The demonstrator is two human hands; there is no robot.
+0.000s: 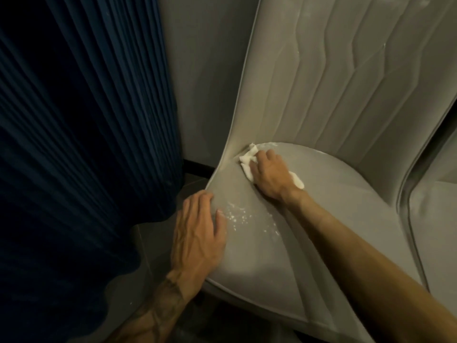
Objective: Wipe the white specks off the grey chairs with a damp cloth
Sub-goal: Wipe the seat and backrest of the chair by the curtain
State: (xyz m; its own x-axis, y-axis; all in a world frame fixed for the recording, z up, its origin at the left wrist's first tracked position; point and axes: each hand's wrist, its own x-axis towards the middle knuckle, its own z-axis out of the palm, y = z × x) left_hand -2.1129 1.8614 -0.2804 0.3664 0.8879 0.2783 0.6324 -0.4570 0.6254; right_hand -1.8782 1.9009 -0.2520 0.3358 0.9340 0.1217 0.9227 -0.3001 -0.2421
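A grey upholstered chair (329,219) fills the middle of the view, its quilted backrest rising behind the seat. My right hand (269,175) presses a crumpled white cloth (247,158) onto the back left corner of the seat, where seat and backrest meet. My left hand (197,233) lies flat with straight fingers on the seat's left front edge. A patch of white specks (238,216) sits on the seat between my two hands. A few faint white marks show on the backrest too.
A dark blue pleated curtain (81,144) hangs close on the left, reaching the floor. A grey wall (205,70) stands behind the chair. A second grey chair (435,219) stands against the right side.
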